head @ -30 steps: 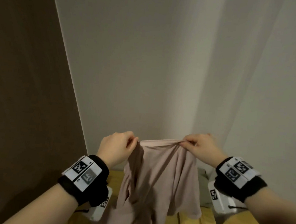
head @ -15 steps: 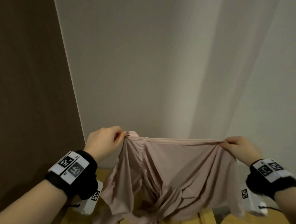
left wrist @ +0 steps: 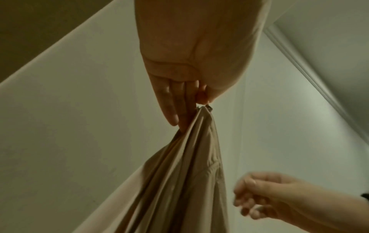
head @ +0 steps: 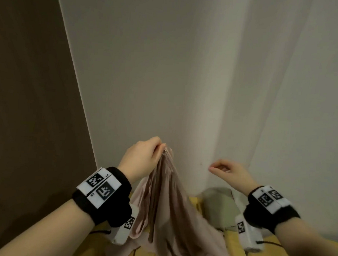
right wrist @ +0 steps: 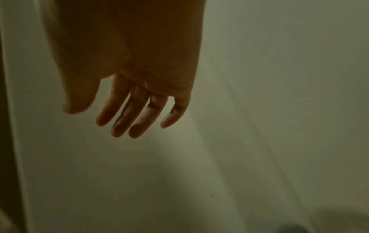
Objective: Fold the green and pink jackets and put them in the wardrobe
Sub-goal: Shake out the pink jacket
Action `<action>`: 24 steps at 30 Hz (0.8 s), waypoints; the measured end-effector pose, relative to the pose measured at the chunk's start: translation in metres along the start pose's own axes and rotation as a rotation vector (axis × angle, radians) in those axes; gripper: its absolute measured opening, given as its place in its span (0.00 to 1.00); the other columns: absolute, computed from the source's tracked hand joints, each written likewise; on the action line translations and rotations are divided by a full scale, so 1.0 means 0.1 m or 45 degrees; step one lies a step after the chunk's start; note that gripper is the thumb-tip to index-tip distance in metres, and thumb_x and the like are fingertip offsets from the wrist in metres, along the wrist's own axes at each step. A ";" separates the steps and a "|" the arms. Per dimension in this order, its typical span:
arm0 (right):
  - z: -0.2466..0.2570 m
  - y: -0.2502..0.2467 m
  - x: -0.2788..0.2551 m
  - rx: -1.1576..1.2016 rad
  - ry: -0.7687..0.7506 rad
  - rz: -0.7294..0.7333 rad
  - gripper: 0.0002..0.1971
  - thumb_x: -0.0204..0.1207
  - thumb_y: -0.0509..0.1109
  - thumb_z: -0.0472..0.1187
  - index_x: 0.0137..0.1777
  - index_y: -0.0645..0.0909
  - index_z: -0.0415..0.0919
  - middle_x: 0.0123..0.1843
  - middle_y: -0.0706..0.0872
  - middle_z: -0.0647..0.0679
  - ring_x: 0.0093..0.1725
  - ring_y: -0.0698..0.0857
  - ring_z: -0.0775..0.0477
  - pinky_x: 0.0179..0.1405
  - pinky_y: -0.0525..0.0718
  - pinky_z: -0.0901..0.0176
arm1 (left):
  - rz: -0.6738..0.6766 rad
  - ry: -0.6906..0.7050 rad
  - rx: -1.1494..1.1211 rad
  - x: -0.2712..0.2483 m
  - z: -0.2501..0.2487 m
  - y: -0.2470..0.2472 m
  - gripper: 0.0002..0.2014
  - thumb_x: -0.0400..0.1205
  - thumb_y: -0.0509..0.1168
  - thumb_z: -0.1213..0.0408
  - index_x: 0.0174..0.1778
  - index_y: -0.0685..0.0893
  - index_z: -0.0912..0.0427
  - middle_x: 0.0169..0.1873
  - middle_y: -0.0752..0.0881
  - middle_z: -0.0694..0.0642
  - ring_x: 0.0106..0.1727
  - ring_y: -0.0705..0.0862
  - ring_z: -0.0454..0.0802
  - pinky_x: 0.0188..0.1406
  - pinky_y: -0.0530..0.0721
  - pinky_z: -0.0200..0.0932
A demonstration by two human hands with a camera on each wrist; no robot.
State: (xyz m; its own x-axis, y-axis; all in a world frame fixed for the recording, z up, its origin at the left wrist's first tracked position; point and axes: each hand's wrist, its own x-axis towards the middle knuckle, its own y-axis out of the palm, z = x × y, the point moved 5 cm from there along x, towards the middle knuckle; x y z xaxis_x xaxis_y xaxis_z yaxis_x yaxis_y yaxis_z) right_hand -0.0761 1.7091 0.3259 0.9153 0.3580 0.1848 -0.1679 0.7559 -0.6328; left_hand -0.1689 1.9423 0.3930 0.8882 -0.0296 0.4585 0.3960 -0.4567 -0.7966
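Half a second earlier both hands stretched the top edge of the pink jacket [head: 165,202] wide between them; now the right hand [head: 229,172] has let go and the cloth has dropped into one bunched bundle. The left hand [head: 142,160] alone carries it, with thumb and fingers [left wrist: 175,104] pinched on the gathered top, where a small zip pull shows at the tip. The jacket hangs down in long folds, and its lower part lies crumpled on the yellow wooden surface [head: 234,250] below. The right hand hovers just to the right of the bundle, apart from it, holding nothing, its fingers [right wrist: 139,116] loose and only slightly bent. A pale green jacket [head: 216,206] lies in a heap in the corner by the white wall [head: 167,68], behind the right wrist.
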 end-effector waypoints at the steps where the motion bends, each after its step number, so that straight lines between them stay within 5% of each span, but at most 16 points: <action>1: 0.13 0.09 0.00 0.079 -0.040 0.010 0.04 0.72 0.75 0.40 0.43 0.86 0.41 0.36 0.85 0.52 0.34 0.79 0.60 0.36 0.74 0.81 | 0.011 0.012 -0.003 0.01 -0.05 0.03 0.16 0.86 0.54 0.57 0.31 0.64 0.53 0.23 0.70 0.51 0.30 0.73 0.59 0.31 0.66 0.51; 6: 0.63 0.59 -0.06 0.222 -0.223 0.343 0.07 0.72 0.75 0.44 0.48 0.84 0.45 0.41 0.85 0.54 0.40 0.81 0.59 0.42 0.77 0.74 | -0.057 0.035 -0.053 0.04 -0.21 0.03 0.14 0.86 0.53 0.55 0.36 0.68 0.56 0.25 0.71 0.50 0.38 0.79 0.64 0.34 0.71 0.53; 10: 0.86 0.65 -0.04 0.431 -0.247 0.358 0.07 0.79 0.66 0.38 0.40 0.79 0.37 0.35 0.80 0.49 0.36 0.78 0.59 0.41 0.75 0.69 | -0.127 0.029 -0.131 -0.01 -0.23 -0.04 0.13 0.86 0.53 0.56 0.37 0.69 0.58 0.28 0.75 0.53 0.40 0.79 0.65 0.36 0.73 0.55; 12: 0.94 0.63 -0.04 0.550 -0.224 0.413 0.12 0.81 0.62 0.38 0.48 0.80 0.28 0.41 0.81 0.42 0.44 0.79 0.51 0.49 0.75 0.61 | -0.153 -0.103 -0.221 -0.03 -0.07 -0.05 0.11 0.87 0.52 0.58 0.42 0.73 0.58 0.41 0.85 0.56 0.51 0.82 0.63 0.45 0.76 0.52; 14: 0.99 0.57 -0.02 0.662 -0.211 0.395 0.15 0.82 0.60 0.37 0.55 0.78 0.21 0.47 0.80 0.40 0.48 0.78 0.47 0.52 0.75 0.58 | -0.061 -0.300 -0.289 -0.09 0.13 -0.01 0.10 0.87 0.51 0.61 0.55 0.77 0.58 0.63 0.82 0.56 0.65 0.79 0.57 0.57 0.76 0.46; 15: 1.01 0.52 -0.01 0.714 -0.207 0.352 0.15 0.82 0.59 0.36 0.56 0.77 0.21 0.48 0.81 0.40 0.48 0.78 0.48 0.52 0.75 0.61 | 0.002 -0.372 -0.271 -0.14 0.21 0.01 0.11 0.87 0.51 0.61 0.59 0.76 0.58 0.65 0.81 0.56 0.65 0.78 0.56 0.58 0.75 0.45; 18: 1.07 0.36 0.05 0.857 -0.181 0.232 0.11 0.83 0.57 0.36 0.52 0.80 0.32 0.42 0.85 0.49 0.42 0.82 0.59 0.47 0.78 0.72 | 0.069 -0.434 -0.285 -0.29 0.31 0.08 0.10 0.86 0.55 0.57 0.54 0.78 0.57 0.50 0.85 0.54 0.52 0.84 0.54 0.53 0.81 0.49; 21: 1.13 0.26 0.10 0.945 -0.203 0.221 0.11 0.84 0.56 0.35 0.49 0.81 0.39 0.38 0.89 0.57 0.40 0.85 0.64 0.45 0.80 0.75 | 0.211 -0.273 -0.418 -0.39 0.19 0.21 0.08 0.84 0.59 0.58 0.45 0.80 0.56 0.37 0.87 0.49 0.39 0.85 0.48 0.46 0.83 0.49; 24: 1.25 0.24 0.08 0.935 -0.251 0.275 0.11 0.84 0.56 0.36 0.51 0.81 0.42 0.41 0.89 0.57 0.43 0.85 0.63 0.46 0.81 0.74 | 0.340 -0.075 -0.309 -0.41 0.05 0.35 0.09 0.84 0.59 0.60 0.56 0.83 0.54 0.49 0.87 0.49 0.50 0.84 0.45 0.50 0.80 0.38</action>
State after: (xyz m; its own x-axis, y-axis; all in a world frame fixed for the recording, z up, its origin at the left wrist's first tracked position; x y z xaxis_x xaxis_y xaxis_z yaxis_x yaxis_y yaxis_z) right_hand -0.1184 1.7992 0.4063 0.7643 0.5769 0.2880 -0.5964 0.8023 -0.0245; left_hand -0.1904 1.9319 0.3448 0.9676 -0.1283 0.2177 0.0877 -0.6376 -0.7654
